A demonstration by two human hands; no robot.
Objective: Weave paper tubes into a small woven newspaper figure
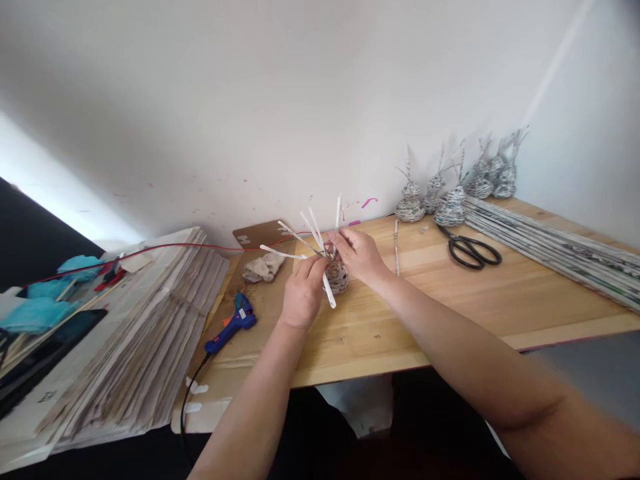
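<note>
Between my hands a small woven paper gourd (338, 279) stands on the wooden table. Several white rolled-paper strips (317, 230) fan out from its top, and one points down toward me. My left hand (304, 287) is closed at the left of the gourd's neck, its fingertips on the strips. My right hand (356, 252) pinches a strip at the neck from the other side. Both sets of fingers hide the point where the strips meet the weave.
Black scissors (473, 252) and a bundle of newspaper rolls (550, 250) lie at the right. Finished woven gourds (453, 205) stand by the wall. A blue glue gun (231, 325), a crumpled cloth (263, 267) and a newspaper stack (145, 333) are on the left.
</note>
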